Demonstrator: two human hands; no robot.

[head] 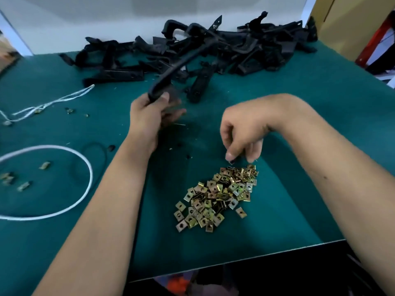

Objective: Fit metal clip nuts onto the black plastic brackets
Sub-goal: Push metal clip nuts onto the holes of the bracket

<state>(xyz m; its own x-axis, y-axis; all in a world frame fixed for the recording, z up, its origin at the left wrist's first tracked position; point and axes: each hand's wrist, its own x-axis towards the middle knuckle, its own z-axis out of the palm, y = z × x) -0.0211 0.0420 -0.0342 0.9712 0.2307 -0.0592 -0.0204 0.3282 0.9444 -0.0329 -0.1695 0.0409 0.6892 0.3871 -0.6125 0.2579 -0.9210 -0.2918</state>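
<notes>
Green table; black bracket pile at far edge, clip nut heap near front. Left hand grips a bracket, raised. Right hand w/ fingers curled at heap's far end; can't tell if holding a nut.

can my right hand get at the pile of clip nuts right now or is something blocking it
Probably yes. Your right hand hovers directly over the far edge of the clip nut pile, fingertips pointing down, with nothing between them.

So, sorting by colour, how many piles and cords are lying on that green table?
Black bracket pile: 1
Brass-coloured clip nut pile: 1
White cords: 2, the white cord loop and the thin white string
Total: 4
</notes>
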